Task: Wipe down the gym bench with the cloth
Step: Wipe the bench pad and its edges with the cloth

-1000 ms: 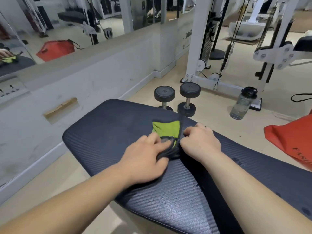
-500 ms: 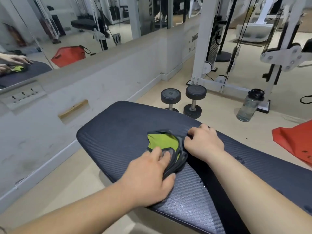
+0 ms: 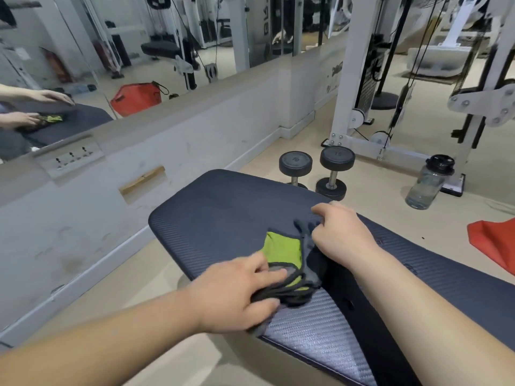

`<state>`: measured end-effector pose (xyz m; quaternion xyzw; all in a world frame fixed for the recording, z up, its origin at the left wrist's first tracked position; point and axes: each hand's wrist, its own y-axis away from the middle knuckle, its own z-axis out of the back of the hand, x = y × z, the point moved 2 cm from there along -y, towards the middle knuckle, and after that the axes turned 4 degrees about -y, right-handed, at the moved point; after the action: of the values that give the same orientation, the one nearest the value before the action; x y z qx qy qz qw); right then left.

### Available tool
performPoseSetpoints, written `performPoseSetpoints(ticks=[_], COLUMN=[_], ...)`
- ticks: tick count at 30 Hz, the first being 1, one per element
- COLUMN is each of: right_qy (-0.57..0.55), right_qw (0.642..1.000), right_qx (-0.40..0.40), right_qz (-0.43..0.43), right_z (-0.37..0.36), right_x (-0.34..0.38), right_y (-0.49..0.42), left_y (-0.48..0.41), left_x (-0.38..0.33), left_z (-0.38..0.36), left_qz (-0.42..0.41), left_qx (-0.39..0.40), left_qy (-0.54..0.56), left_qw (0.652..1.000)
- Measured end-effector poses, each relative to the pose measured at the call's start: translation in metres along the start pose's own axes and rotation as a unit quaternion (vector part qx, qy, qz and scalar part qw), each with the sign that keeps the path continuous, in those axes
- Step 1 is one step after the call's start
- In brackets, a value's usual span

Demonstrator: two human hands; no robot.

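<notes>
Both grips are on one cloth (image 3: 282, 250): the left hand (image 3: 237, 295) pinches its bunched near edge, the right hand (image 3: 341, 235) clutches its far corner. One green-and-grey cloth, lying on the dark padded tabletop (image 3: 223, 215) near its end. Past the pad, two dumbbells (image 3: 316, 172) stand on the floor, one water bottle (image 3: 427, 181) beside a white machine frame (image 3: 359, 79), one red bag (image 3: 494, 242) at right.

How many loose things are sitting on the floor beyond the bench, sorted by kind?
Dumbbells: 2
Water bottle: 1
Red bag: 1
Total: 4, not counting mirror reflections.
</notes>
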<state>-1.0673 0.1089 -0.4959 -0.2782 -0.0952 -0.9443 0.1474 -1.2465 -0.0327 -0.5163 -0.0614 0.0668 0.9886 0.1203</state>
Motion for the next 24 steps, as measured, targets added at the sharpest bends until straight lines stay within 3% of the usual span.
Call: performPoseSetpoints(ticks=[1,3,5,6,8,11,13,14,15,17,19,20,22,24], right_qy=[-0.008,-0.004,0.011,0.017,0.021,0.013,0.021,0.026,0.027,0.027,0.031,0.032,0.037,0.044], right_qw=[1.000,0.999,0.998,0.998,0.999,0.999,0.999,0.999,0.999,0.999,0.999,0.999,0.997,0.996], right_qx=[0.018,0.049,0.067,0.066,0.049,0.034,0.037,0.036,0.033,0.023,0.019,0.020,0.030,0.036], right_qz=[0.009,0.018,0.015,0.009,0.001,0.006,0.009,0.012,0.014,0.017,0.027,0.035,0.053,0.075], right_z=[-0.001,-0.004,-0.007,-0.007,-0.007,-0.007,-0.010,-0.011,-0.012,-0.012,-0.013,-0.015,-0.020,-0.023], right_x=[0.003,0.007,0.008,0.009,0.011,0.010,0.009,0.009,0.009,0.010,0.013,0.015,0.018,0.024], right_y=[0.001,0.004,0.006,0.007,0.008,0.005,0.006,0.006,0.007,0.007,0.007,0.008,0.010,0.012], left_y=[-0.002,-0.012,-0.024,-0.028,-0.024,0.012,0.033,0.037,0.038,0.030,0.019,0.012,0.006,0.015], left_x=[0.019,0.048,0.050,0.039,0.007,-0.029,-0.014,0.005,0.026,0.065,0.079,0.074,0.045,0.008], left_z=[0.000,-0.001,-0.005,-0.006,-0.010,-0.013,-0.008,-0.007,-0.009,-0.008,-0.007,-0.005,-0.004,-0.012], left_qz=[0.021,0.174,0.340,0.367,0.321,0.104,-0.036,-0.065,-0.051,0.099,0.326,0.395,0.410,0.326], left_qx=[-0.002,-0.029,-0.061,-0.067,-0.080,-0.080,-0.041,-0.029,-0.037,-0.073,-0.098,-0.098,-0.084,-0.090], left_qy=[-0.021,-0.036,-0.002,-0.013,-0.028,0.004,0.055,0.057,0.043,0.015,0.006,-0.017,-0.058,-0.041], left_qw=[1.000,0.984,0.939,0.928,0.943,0.991,0.997,0.996,0.997,0.992,0.940,0.913,0.906,0.940])
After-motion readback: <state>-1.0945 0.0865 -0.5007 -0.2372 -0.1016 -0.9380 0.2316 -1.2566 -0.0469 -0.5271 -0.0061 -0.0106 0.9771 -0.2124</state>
